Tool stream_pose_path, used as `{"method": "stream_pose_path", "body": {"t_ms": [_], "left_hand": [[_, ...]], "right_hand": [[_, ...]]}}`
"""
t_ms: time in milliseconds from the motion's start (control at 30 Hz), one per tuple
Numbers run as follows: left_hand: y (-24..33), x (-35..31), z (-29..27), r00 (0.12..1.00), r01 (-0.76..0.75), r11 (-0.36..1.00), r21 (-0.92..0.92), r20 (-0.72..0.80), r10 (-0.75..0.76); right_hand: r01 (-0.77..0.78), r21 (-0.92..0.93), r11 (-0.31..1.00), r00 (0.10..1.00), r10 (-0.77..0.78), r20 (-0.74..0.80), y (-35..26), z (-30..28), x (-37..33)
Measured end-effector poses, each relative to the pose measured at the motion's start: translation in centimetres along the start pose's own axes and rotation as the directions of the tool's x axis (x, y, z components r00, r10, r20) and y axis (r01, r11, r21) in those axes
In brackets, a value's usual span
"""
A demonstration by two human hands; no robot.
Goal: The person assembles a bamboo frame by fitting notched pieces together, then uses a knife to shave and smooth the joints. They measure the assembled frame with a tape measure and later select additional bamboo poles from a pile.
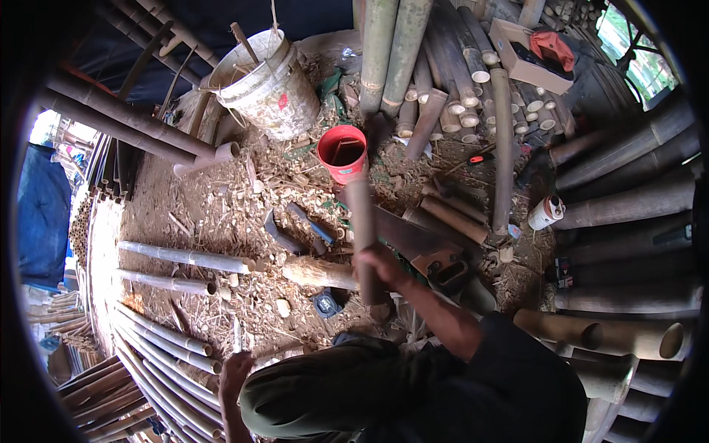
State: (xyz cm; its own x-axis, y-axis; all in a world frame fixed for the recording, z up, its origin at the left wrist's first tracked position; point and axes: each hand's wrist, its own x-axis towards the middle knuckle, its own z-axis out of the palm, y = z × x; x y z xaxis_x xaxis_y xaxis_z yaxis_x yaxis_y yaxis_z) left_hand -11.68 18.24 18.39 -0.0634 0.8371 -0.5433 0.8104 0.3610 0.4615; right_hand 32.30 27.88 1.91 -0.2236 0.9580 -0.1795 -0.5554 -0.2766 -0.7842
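Observation:
My right hand [382,267] grips a short, pale bamboo section [363,221] and holds it nearly upright over the chip-strewn ground. Just beside that hand lie a hand saw [405,235] with a dark handle and a thick bamboo piece [319,272] on its side. My left hand [235,373] is low at the left, resting at the ends of several thin pale bamboo poles [166,347]; its fingers are hard to make out. My dark-clad knee [332,391] fills the bottom middle.
A red bucket [343,152] stands behind the held section, and a dirty white bucket [270,87] leans further back. Cut bamboo tubes [450,103] pile up at the back. Thick dark poles [628,199] lie at the right, near a white can [545,213] and a cardboard box [521,66].

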Motion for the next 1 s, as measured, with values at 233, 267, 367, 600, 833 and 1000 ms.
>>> {"method": "stream_pose_path", "body": {"t_ms": [233,267,367,600,833,1000], "left_hand": [[8.0,8.0,11.0,0.979,0.029,0.370,-0.929,0.101,0.177],[5.8,9.4,12.4,0.984,0.049,0.268,-0.962,0.093,0.154],[3.4,9.0,13.2,0.987,-0.117,0.350,-0.929,-0.149,-0.065],[-10.3,7.1,9.7,0.818,-0.004,0.532,-0.846,-0.309,-0.485],[-12.7,3.4,6.3,0.776,0.063,0.539,-0.840,-0.299,-0.556],[-13.5,2.1,6.1,0.779,0.063,0.519,-0.852,-0.283,-0.559]], "right_hand": [[0.441,-0.808,0.391,0.896,-0.147,0.418,4.4,12.2,-3.3],[0.598,-0.715,0.362,0.800,-0.206,0.564,4.3,12.5,-4.1],[0.521,-0.755,0.398,0.845,-0.367,0.389,3.6,6.2,-3.7],[-0.607,-0.782,-0.146,0.779,-0.305,-0.548,-5.7,-21.3,-7.5],[-0.577,-0.783,-0.233,0.813,-0.067,-0.579,-6.4,-22.6,-5.3],[-0.534,-0.842,-0.075,0.822,-0.279,-0.497,-5.1,-24.9,-5.7]]}}
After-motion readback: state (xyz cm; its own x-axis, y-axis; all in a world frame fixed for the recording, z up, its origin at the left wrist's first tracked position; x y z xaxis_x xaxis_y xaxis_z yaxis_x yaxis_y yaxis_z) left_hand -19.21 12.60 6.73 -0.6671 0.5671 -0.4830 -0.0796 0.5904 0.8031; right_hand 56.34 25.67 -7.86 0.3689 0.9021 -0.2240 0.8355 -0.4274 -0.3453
